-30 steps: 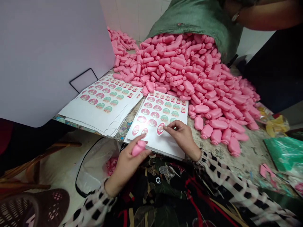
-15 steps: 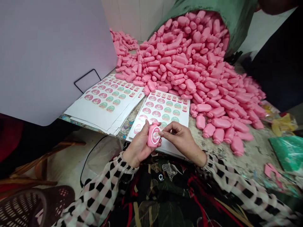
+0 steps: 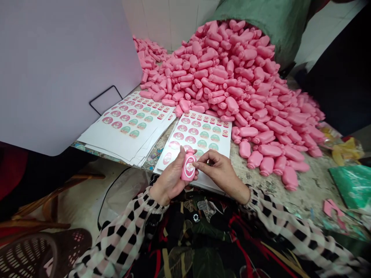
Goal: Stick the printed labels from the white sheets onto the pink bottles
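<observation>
Above the near edge of the surface (image 3: 311, 187), in head view, the left hand (image 3: 171, 180) has its fingers around a pink bottle (image 3: 185, 176); the right hand (image 3: 222, 172) holds its fingers narrowly together at the oval label (image 3: 189, 166), though whether they grip it I cannot tell. Label sheets (image 3: 225, 147) lie beneath, their far edge meeting the bottle heap (image 3: 232, 85); a strip of surface shows between heap and right sleeve (image 3: 290, 220)
</observation>
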A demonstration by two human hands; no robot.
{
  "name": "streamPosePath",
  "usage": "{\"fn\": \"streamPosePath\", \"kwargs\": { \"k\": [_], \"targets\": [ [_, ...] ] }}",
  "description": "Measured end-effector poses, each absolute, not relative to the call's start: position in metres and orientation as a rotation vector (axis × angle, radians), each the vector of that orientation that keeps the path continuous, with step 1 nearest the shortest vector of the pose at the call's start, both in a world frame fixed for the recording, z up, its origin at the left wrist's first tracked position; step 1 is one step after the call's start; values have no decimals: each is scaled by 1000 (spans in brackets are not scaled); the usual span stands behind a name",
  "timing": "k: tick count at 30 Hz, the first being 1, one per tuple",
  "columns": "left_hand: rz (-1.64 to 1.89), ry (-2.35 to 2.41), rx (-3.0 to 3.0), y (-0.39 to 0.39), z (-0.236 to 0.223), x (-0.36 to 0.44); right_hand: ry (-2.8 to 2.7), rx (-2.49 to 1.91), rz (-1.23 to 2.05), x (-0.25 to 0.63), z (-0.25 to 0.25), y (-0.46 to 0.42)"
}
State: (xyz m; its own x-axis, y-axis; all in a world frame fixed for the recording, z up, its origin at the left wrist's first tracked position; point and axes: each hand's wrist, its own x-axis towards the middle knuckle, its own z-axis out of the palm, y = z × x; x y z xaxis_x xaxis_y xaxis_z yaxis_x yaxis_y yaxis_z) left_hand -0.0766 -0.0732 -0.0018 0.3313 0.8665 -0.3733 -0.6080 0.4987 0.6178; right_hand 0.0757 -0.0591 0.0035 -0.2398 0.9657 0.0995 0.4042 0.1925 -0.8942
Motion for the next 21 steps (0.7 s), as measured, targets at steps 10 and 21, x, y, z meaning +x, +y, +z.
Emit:
{"fn": "streamPosePath", "kwargs": {
  "k": [10,21],
  "targets": [
    [793,802,601,-87,3,-95,-1926,-1359,875,96,2,-53],
    [726,964,567,-126,-6,-129,-2027,-1316,979,86,-14,-54]
  ]
}}
